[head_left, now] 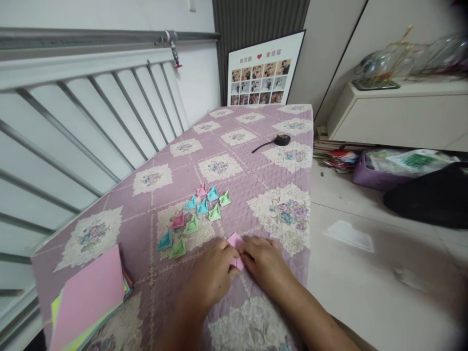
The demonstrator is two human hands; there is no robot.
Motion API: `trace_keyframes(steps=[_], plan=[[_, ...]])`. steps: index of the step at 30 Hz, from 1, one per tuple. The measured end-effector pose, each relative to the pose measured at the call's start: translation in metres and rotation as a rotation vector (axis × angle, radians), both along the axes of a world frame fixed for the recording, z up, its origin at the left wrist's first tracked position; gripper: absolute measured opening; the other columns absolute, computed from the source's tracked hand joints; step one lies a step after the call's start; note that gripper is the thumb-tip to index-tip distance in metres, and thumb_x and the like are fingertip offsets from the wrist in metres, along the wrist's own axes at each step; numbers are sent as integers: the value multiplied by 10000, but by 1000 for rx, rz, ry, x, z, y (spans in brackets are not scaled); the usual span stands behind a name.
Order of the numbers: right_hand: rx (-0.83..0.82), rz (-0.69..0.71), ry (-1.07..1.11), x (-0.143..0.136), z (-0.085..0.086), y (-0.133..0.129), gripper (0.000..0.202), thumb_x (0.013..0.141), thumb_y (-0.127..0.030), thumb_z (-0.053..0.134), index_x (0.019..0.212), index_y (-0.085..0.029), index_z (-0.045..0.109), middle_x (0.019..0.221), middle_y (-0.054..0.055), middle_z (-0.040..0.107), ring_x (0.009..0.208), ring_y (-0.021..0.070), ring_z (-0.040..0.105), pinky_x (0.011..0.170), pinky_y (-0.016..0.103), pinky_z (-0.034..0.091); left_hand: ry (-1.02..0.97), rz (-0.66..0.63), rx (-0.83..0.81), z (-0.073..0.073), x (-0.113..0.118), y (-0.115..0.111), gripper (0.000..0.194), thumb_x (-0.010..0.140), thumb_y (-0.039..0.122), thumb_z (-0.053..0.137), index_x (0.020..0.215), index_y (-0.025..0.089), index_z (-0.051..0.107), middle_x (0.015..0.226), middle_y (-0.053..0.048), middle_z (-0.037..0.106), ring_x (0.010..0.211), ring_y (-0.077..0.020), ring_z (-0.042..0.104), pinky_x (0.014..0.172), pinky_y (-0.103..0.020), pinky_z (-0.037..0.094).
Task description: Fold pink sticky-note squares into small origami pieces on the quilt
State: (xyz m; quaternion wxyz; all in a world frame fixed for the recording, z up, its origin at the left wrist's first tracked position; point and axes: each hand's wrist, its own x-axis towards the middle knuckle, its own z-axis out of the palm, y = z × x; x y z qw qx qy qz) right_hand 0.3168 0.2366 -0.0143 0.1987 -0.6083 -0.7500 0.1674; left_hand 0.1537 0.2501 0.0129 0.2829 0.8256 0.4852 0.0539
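A small folded piece of pink paper [237,240] lies on the quilted cloth near the front, creased down its middle. My left hand [216,268] grips its left side, thumb and fingers pressed on the paper. From the other side my right hand [263,261] pinches the right edge, its fingers bent, and both thumbs come close together at the centre. Parts of the paper are hidden under the fingers. Beyond and left of my hands stand several small folded paper boats, among them a green one [178,248], a blue one [165,240] and a pink one [177,220].
A stack of coloured paper sheets [89,292], pink on top, lies at the front left. Farther back rests a black tape measure [282,140] with a strap. A white railing [109,122] borders the left side. A photo board [261,70] leans behind the table.
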Motion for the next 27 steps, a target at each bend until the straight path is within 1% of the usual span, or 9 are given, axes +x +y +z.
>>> trace_keyframes(steps=[3, 6, 8, 10, 13, 17, 19, 23, 27], plan=[[-35, 5, -20, 0, 5, 1, 164, 830, -143, 519, 756, -235, 633, 812, -11, 648, 821, 159, 555, 710, 307, 249, 95, -9, 62, -3, 5, -12, 220, 858, 153, 510, 1038, 222, 617, 1082, -36, 559, 1009, -195, 501, 897, -309, 389], [-32, 7, -23, 0, 6, 2, 140, 832, -170, 533, 746, -229, 627, 821, -8, 657, 835, 163, 560, 707, 310, 245, 213, 21, 172, -15, 12, -31, 356, 895, 105, 398, 1183, 206, 582, 1148, -77, 564, 1043, -230, 485, 919, -360, 392], [-23, -7, -26, -1, 5, 3, 110, 831, -204, 550, 751, -223, 624, 829, 0, 664, 847, 171, 564, 711, 313, 248, 282, 78, 245, -27, 15, -46, 439, 889, 70, 368, 1285, 188, 516, 1277, -102, 515, 1130, -264, 445, 955, -400, 378], [-17, -28, -47, -3, 4, 3, 86, 829, -241, 571, 761, -220, 620, 842, 5, 673, 856, 179, 568, 714, 316, 250, 325, 102, 299, -38, 15, -59, 513, 869, 62, 395, 1359, 204, 443, 1388, -92, 442, 1208, -297, 395, 1000, -442, 345], [-13, -50, -78, -5, 4, 3, 87, 824, -275, 594, 762, -217, 616, 846, 12, 682, 864, 189, 573, 712, 317, 255, 371, 127, 307, -48, 12, -72, 570, 864, 53, 386, 1407, 230, 381, 1452, -67, 384, 1264, -305, 360, 1035, -464, 319], [-5, -77, -86, -4, 6, 3, 80, 798, -296, 631, 791, -217, 617, 866, 18, 683, 863, 194, 575, 713, 316, 271, 392, 156, 288, -45, 10, -80, 575, 873, 58, 371, 1415, 249, 372, 1463, -56, 376, 1302, -292, 332, 1063, -456, 300], [1, -121, -93, -3, 8, 3, 138, 782, -329, 652, 860, -220, 620, 924, 35, 676, 902, 213, 565, 729, 327, 282, 399, 167, 278, -42, 12, -82, 569, 868, 66, 381, 1409, 244, 386, 1462, -55, 378, 1305, -292, 329, 1066, -454, 302], [20, -211, -106, -1, 10, 0, 340, 760, -401, 671, 1041, -223, 602, 1065, 90, 626, 1000, 262, 521, 778, 368, 297, 429, 187, 281, -36, 16, -85, 584, 853, 51, 368, 1407, 237, 388, 1460, -61, 376, 1300, -289, 328, 1058, -450, 313], [55, -211, -102, 0, 8, -4, 347, 756, -415, 676, 1052, -242, 624, 1104, 92, 591, 1058, 278, 485, 802, 386, 298, 435, 191, 299, -29, 18, -87, 596, 837, 64, 388, 1410, 228, 373, 1451, -79, 375, 1280, -297, 329, 1040, -455, 324]])
